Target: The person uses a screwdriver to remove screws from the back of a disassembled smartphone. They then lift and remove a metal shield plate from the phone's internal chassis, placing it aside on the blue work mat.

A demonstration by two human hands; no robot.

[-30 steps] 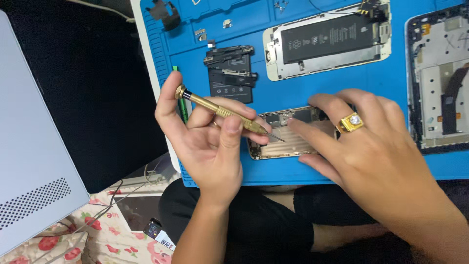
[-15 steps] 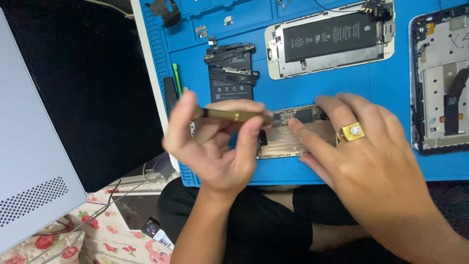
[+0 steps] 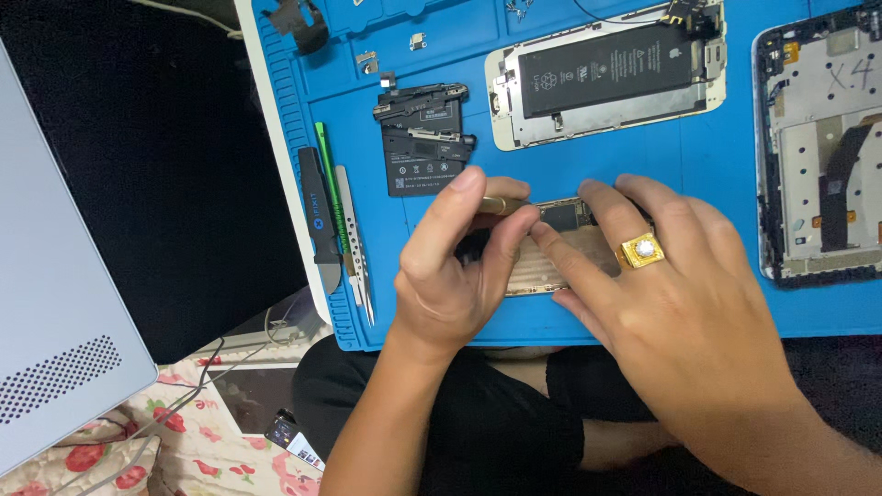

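1. Head view: the left hand (image 3: 459, 276) is closed round a slim brass-coloured screwdriver (image 3: 503, 205), pinched between thumb and fingers.
2. A gold-backed phone frame (image 3: 560, 257) lies on the blue silicone work mat (image 3: 698, 156), between both hands.
3. The right hand (image 3: 680, 303), wearing a gold ring (image 3: 640, 250), presses open fingers onto the frame.

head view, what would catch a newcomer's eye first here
The bright blue repair mat fills the upper right, strewn with phone parts. At its near edge the left hand pinches a brass-coloured screwdriver, while the right hand, wearing a gold ring, presses on a small gold-toned phone part. Behind them lies an opened phone with its black battery showing.
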